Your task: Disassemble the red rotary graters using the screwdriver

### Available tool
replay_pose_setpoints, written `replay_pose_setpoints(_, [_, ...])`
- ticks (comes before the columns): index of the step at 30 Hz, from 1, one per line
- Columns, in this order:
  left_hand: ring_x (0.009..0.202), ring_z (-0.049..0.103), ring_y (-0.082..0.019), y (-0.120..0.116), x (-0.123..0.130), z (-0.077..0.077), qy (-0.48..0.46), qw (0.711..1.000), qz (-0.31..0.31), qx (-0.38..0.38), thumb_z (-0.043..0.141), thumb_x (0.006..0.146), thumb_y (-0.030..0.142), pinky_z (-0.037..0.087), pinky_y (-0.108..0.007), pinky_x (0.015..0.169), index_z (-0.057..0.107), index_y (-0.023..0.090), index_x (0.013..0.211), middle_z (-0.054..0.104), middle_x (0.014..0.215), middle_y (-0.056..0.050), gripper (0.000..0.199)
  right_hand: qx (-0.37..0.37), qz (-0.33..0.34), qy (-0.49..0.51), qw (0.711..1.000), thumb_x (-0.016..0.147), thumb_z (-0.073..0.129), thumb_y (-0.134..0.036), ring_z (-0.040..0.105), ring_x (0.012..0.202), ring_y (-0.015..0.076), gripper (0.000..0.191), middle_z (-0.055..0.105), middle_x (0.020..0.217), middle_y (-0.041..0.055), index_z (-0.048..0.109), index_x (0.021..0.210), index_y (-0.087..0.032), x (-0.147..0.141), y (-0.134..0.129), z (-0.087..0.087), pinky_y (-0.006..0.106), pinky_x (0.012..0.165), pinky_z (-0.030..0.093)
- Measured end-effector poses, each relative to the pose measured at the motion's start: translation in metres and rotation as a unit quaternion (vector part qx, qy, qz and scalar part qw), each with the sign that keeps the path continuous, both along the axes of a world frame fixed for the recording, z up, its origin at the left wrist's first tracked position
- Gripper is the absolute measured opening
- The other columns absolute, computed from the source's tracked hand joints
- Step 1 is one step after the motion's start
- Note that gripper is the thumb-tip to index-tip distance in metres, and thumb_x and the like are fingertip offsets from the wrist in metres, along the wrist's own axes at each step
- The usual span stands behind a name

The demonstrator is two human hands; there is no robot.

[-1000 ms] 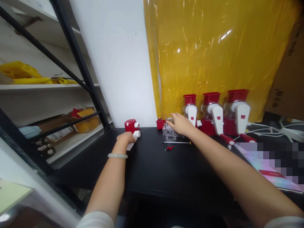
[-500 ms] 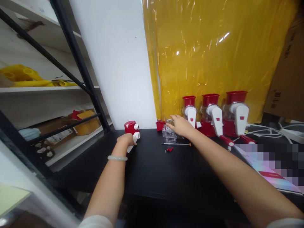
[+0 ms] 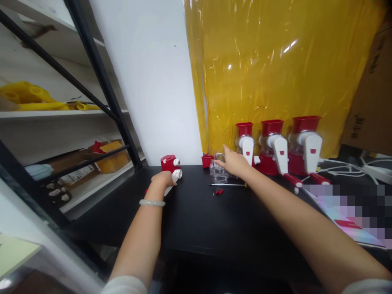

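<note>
Left of centre, the left hand [image 3: 161, 179] curls around a white crank [image 3: 177, 175]. Right of centre, a screwdriver [image 3: 227, 185] lies crosswise; just beyond, a clear housing [image 3: 219, 177] sits left of the nearer right hand [image 3: 235, 162], thumb and fingers parted, grip impossible to tell.

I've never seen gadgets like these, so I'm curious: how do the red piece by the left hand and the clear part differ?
The red piece is opaque, while the clear part is see-through. The red piece is by the left hand; the clear part is at the right hand. Both are on the black table.
</note>
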State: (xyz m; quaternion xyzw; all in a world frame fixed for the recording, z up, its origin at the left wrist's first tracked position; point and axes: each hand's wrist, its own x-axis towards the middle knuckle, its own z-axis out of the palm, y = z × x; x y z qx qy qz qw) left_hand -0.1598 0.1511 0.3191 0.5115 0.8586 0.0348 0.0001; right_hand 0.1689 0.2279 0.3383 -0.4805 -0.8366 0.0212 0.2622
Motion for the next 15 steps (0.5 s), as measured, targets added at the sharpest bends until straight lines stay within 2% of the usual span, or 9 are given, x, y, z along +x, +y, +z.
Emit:
replay_pose_setpoints(3, [0.107,0.073,-0.039,-0.001,0.005,0.004,0.008,0.999,0.020,-0.049,0.086,0.066,0.043,0.055,-0.038,0.088,0.077,0.017,0.091,0.078,0.112,-0.021,0.037,-0.007,-0.003,0.003,1.000,0.094,0.057,-0.061,0.067,0.117,0.0386,0.090,0.068,0.129,0.0269,0.029,0.161,-0.007,0.000,-0.001,0.001,0.046,0.091,0.052])
replay_pose_setpoints(7, [0.112,0.072,-0.038,-0.004,0.011,0.007,0.015,0.998,0.024,-0.061,0.083,0.071,0.045,0.055,-0.037,0.088,0.076,0.017,0.101,0.075,0.122,-0.021,0.042,-0.024,-0.008,0.020,0.999,0.093,0.059,-0.060,0.068,0.115,0.0384,0.093,0.071,0.124,0.0255,0.026,0.162,-0.007,-0.001,-0.004,0.003,0.044,0.088,0.052])
replay_pose_setpoints(11, [0.113,0.072,-0.039,-0.004,0.012,0.008,0.017,0.998,0.026,-0.060,0.083,0.070,0.045,0.055,-0.038,0.089,0.076,0.017,0.101,0.076,0.121,-0.020,0.042,-0.026,-0.010,0.029,0.999,0.092,0.061,-0.059,0.070,0.111,0.0377,0.095,0.072,0.120,0.0257,0.024,0.162,-0.005,-0.001,-0.003,0.002,0.042,0.085,0.053])
replay_pose_setpoints(15, [0.106,0.074,-0.038,-0.004,0.011,0.007,0.011,0.998,0.024,-0.049,0.084,0.066,0.044,0.055,-0.037,0.087,0.076,0.018,0.093,0.079,0.107,-0.019,0.038,-0.015,-0.005,0.039,0.999,0.091,0.062,-0.058,0.071,0.108,0.0364,0.095,0.073,0.116,0.0251,0.026,0.161,-0.004,0.000,-0.002,0.002,0.041,0.084,0.052])
